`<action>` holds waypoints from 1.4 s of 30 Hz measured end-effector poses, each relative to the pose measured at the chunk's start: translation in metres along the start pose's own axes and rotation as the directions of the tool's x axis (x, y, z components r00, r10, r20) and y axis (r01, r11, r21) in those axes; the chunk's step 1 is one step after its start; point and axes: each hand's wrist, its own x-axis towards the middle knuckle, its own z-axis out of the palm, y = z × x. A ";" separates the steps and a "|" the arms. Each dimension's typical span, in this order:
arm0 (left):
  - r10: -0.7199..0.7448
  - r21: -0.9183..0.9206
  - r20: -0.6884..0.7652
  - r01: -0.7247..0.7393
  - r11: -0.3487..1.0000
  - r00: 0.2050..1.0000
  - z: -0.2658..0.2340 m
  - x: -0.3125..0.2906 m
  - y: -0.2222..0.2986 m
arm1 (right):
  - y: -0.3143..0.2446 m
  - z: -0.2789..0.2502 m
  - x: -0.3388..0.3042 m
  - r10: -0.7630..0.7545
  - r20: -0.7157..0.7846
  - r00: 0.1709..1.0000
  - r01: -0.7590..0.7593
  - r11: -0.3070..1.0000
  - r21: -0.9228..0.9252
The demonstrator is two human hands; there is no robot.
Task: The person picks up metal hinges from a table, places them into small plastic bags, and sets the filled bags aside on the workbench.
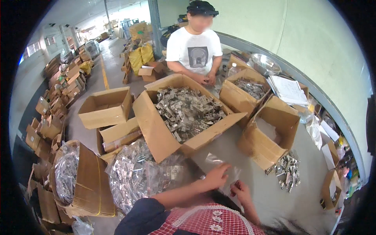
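My left hand (216, 176) reaches across the grey tabletop from the lower left, its fingers bent together. What lies in them, if anything, I cannot make out. Close beside it, my right hand (242, 191) is closed, pinching a small clear plastic bag (236, 173) that shows between the two hands. Another clear bag (214, 158) lies flat just beyond my left hand. Past it, a large open carton (160, 145) is heaped with small metal parts (188, 109). A loose pile of similar metal pieces (288, 170) rests on the table to the right.
Left of my arm bulges a big clear bag of packed parts (133, 168), beside a carton (88, 180). An open carton (270, 137) and a parts box (239, 96) stand at right. Across the table is a person (194, 51). Stacked boxes line the left aisle.
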 end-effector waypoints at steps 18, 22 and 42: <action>0.136 0.291 0.067 -0.150 0.945 0.988 -0.089 -0.008 0.020 | -0.086 -0.043 -0.014 -0.039 0.051 0.998 0.051 0.966 -0.253; 0.081 0.177 0.180 -0.113 0.978 0.980 -0.062 -0.019 0.040 | -0.074 -0.014 -0.019 0.009 0.046 0.999 0.002 0.975 -0.224; 0.044 0.265 0.341 -0.141 0.954 0.939 -0.033 -0.022 0.046 | -0.061 -0.051 0.008 -0.431 -0.042 0.901 0.116 0.333 -0.936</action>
